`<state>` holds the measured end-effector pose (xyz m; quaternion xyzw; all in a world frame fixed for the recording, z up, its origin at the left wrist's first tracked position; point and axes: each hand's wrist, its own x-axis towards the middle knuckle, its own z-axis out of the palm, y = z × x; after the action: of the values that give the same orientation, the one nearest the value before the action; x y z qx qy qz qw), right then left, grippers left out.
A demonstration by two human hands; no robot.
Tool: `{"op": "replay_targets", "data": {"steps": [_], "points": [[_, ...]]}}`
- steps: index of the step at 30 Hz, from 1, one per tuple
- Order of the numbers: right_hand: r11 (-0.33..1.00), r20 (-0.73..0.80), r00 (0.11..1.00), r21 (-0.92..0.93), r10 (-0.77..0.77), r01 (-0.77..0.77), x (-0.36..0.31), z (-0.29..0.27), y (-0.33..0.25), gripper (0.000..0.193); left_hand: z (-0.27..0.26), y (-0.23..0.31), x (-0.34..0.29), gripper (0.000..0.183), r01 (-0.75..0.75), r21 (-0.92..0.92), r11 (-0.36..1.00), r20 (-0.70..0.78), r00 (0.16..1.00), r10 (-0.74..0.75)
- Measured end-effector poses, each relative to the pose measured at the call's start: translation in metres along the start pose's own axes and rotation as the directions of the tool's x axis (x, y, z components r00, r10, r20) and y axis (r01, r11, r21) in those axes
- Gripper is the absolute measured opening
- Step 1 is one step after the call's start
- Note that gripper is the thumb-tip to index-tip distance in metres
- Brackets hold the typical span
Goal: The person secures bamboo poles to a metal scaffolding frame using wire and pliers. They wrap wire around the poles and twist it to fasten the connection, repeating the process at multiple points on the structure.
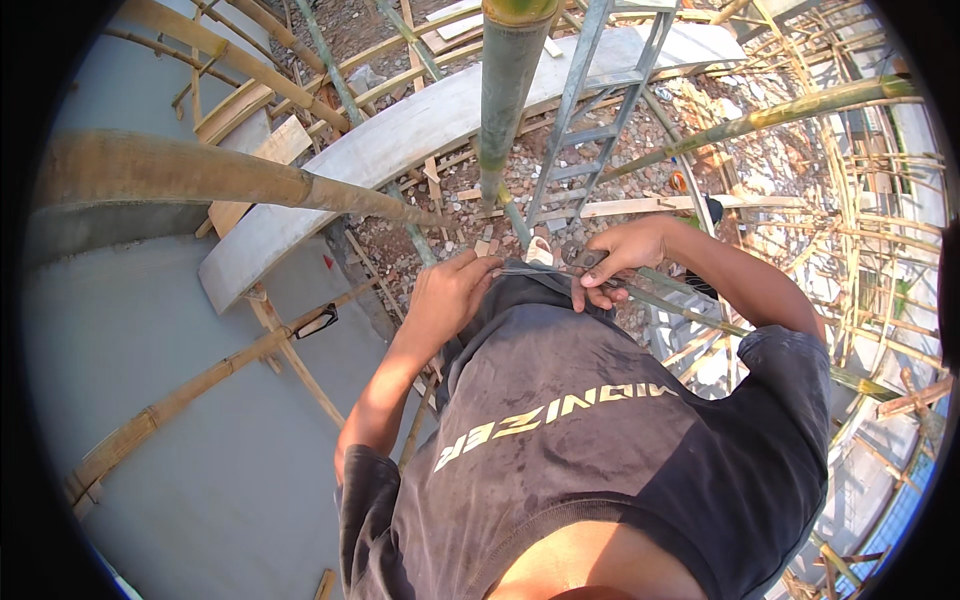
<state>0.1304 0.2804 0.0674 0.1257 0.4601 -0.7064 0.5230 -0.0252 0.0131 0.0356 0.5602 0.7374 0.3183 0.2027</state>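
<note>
In front of my waist, my left hand (450, 295) is closed, its thumb and fingers pinching one end of a few thin wires (530, 270). The wires run across to my right hand (622, 258). That hand is closed on a dark metal tool with a rounded head, which looks like pincers (590, 259); the fingers partly cover it. Some fingers of the right hand curl underneath, near the wires' other end. Both hands are close to the hem of my dark shirt (560, 350).
A thick upright bamboo pole (508, 100) stands just ahead, with a metal ladder (600, 130) to its right. Another bamboo pole (200, 172) comes in from the left. Beyond curves a concrete beam (420, 130). Rubble (740, 120) covers the ground below; bamboo scaffolding (850, 270) fills the right.
</note>
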Motion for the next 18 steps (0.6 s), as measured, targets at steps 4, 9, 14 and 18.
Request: {"op": "replay_targets", "data": {"steps": [4,9,14,18], "points": [[0.995,0.027,0.997,-0.070,-0.076,0.078,-0.001,-0.013,0.023,0.036,-0.029,-0.010,-0.013,0.015,0.010,0.132,0.991,-0.021,1.000,-0.007],[0.968,-0.246,0.953,-0.217,-0.176,0.123,0.001,-0.006,0.023,0.034,-0.033,-0.008,-0.024,0.013,0.047,0.124,0.991,-0.076,0.996,-0.038],[0.487,-0.297,0.770,-0.873,-0.564,0.020,-0.004,0.022,0.005,0.022,-0.029,-0.025,-0.033,0.024,0.089,0.020,0.996,-0.031,0.996,-0.088],[-0.143,0.002,0.593,-0.971,-0.805,-0.192,-0.005,0.035,-0.001,0.027,-0.026,-0.042,-0.050,0.044,0.346,-0.442,0.828,0.327,0.921,-0.210]]}}
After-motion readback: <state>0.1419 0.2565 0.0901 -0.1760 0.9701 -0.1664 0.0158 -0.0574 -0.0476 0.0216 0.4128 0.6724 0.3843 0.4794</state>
